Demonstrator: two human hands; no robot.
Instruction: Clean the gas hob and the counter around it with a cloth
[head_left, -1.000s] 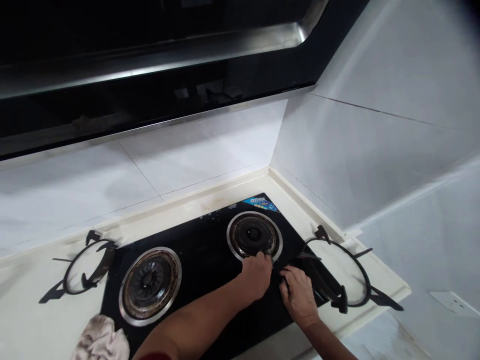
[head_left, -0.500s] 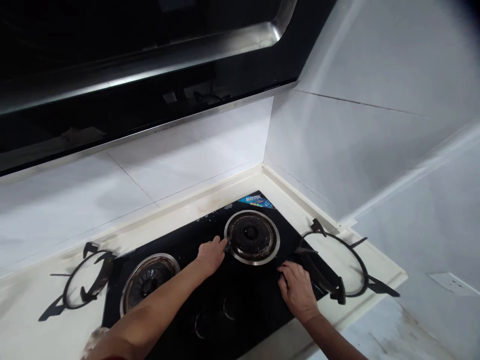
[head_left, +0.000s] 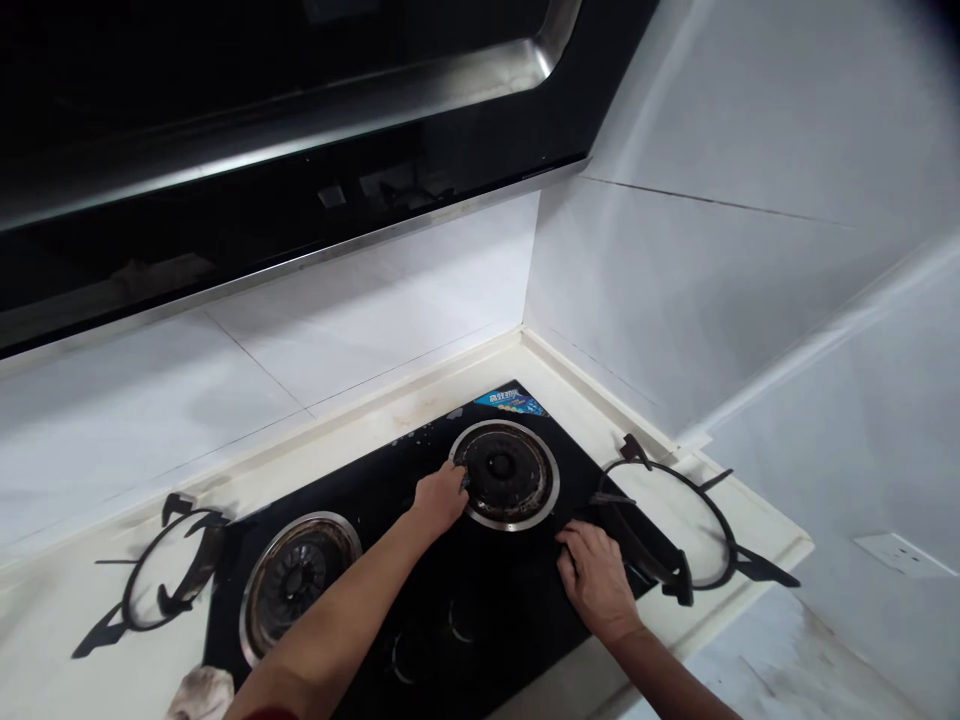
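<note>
My left hand (head_left: 441, 498) reaches to the left rim of the right burner (head_left: 501, 472), its fingers closed round a small dark grey wad (head_left: 464, 480) that looks like steel wool. Most of that wad is hidden by the fingers. The burner has a shiny metal ring and brown, crusty stains inside. My right hand (head_left: 596, 575) rests on the right part of the black glass hob (head_left: 525, 600), fingers loosely bent, thumb apart, holding nothing I can see. Close by it, a black pan support (head_left: 720, 540) leans partly over the hob's right edge.
A second stained burner (head_left: 300, 570) is behind my left forearm. Another pan support (head_left: 135, 590) lies on the pale counter at left. A crumpled cloth (head_left: 201, 692) sits by the hob's front left. The black range hood (head_left: 322, 200) overhangs the back; tiled walls meet behind.
My left hand has moved slightly right and up along the burner rim with the grey wad. My right hand stays in place. The view has shifted a little.
</note>
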